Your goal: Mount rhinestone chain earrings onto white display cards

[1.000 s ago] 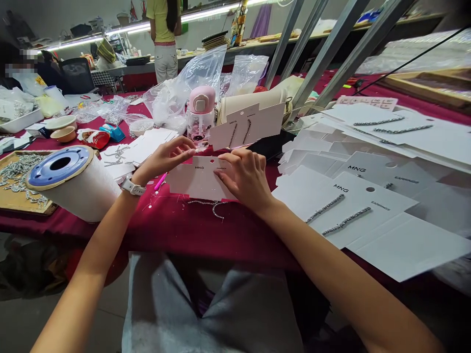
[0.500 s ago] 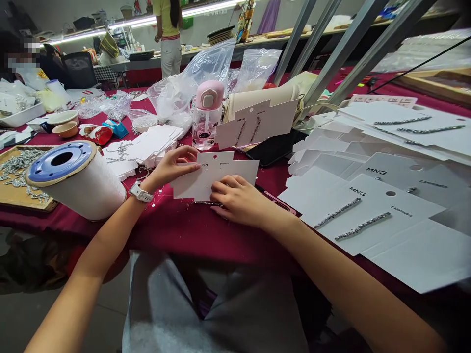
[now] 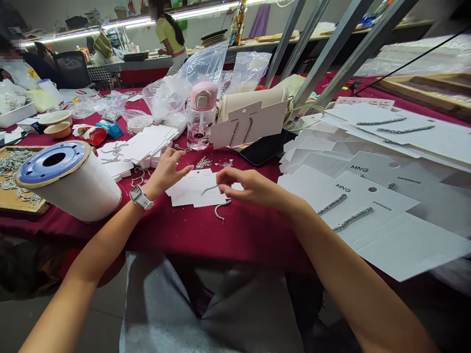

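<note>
A white earring card (image 3: 185, 190) lies flat on the red tablecloth between my hands. My right hand (image 3: 248, 186) pinches one end of a silver chain earring (image 3: 209, 189), which hangs over the card. A second chain earring (image 3: 218, 212) lies curved on the cloth by the card's near edge. My left hand (image 3: 166, 171), wearing a white watch (image 3: 142, 197), hovers at the card's left side with thumb and fingers apart and nothing in them. Beyond the card are a small heap of silver bits (image 3: 203, 163) and some tiny clear pieces (image 3: 226, 163).
Finished earring cards (image 3: 382, 233) are piled at right. A large white spool (image 3: 79, 186) stands at left before blank cards (image 3: 156, 142). Behind are a pink-lidded bottle (image 3: 201, 115), a propped sample card (image 3: 267, 122) and a dark phone (image 3: 265, 149). A person (image 3: 171, 37) stands far back.
The card, held upright before, now lies flat. My left hand has let go of it. My right hand has lifted one chain earring off the cloth. The person behind has turned.
</note>
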`<state>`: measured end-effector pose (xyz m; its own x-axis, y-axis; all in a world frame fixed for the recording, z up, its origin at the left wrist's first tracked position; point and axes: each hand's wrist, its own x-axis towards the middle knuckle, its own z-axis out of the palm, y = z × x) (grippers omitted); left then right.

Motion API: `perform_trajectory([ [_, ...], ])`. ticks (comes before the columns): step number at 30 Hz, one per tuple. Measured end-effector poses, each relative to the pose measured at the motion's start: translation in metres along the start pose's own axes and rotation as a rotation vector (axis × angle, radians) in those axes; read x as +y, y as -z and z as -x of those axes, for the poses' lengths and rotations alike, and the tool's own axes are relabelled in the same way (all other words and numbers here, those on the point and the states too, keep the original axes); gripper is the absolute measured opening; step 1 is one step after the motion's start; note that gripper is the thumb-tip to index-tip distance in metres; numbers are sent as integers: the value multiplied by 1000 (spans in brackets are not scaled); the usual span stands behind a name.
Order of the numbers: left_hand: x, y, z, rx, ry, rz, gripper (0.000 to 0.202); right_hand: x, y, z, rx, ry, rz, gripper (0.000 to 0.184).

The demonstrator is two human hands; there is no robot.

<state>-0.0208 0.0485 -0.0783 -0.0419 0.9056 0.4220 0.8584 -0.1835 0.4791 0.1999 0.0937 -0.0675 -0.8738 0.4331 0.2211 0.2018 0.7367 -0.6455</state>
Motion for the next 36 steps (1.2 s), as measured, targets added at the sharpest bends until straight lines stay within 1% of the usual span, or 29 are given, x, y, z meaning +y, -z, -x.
perform_trajectory([
  [1, 4, -2, 1, 1, -61, 40, 35, 0, 1, 0, 10, -4, -22, 9],
  [2, 9, -3, 3, -59, -122, 116, 30, 1, 1, 0, 22, -5, -48, 11],
  [3, 13, -5, 5, -152, -172, 207, 29, 1, 2, 0, 33, -7, -81, 13],
  [4, 18, -6, 7, -244, -195, 290, 29, 1, 2, -1, 41, -15, -117, 15],
  [6, 25, -10, 10, -358, -179, 383, 28, 3, 3, -1, 61, -35, -183, 18],
  [8, 30, -14, 13, -405, -141, 424, 25, 5, 3, -2, 92, -48, -224, 19],
  [11, 33, -20, 14, -434, -60, 494, 22, 9, 3, -5, 173, -59, -266, 21],
  [14, 32, -25, 14, -455, 9, 615, 22, 11, 2, -8, 262, -81, -342, 23],
  [17, 30, -30, 16, -460, -6, 632, 23, 11, 1, -12, 346, -91, -429, 21],
  [19, 29, -34, 18, -469, -35, 608, 24, 10, 0, -14, 361, -107, -456, 19],
  [21, 28, -36, 18, -480, -28, 629, 23, 12, -2, -16, 354, -151, -445, 21],
  [23, 27, -37, 18, -486, 12, 685, 24, 15, -3, -17, 341, -230, -425, 25],
  [25, 27, -38, 18, -492, 45, 734, 26, 18, -4, -19, 326, -319, -426, 31],
  [27, 27, -38, 17, -498, 56, 756, 27, 19, -5, -20, 290, -374, -457, 39],
  [29, 27, -39, 17, -504, 47, 755, 28, 18, -6, -21, 233, -375, -496, 44],
  [32, 25, -41, 17, -508, 45, 757, 33, 14, -8, -21, 152, -383, -521, 46],
  [34, 23, -43, 18, -514, 48, 767, 38, 14, -9, -21, 133, -422, -534, 44],
  [36, 21, -44, 18, -524, 47, 772, 42, 15, -11, -20, 132, -439, -611, 39],
])
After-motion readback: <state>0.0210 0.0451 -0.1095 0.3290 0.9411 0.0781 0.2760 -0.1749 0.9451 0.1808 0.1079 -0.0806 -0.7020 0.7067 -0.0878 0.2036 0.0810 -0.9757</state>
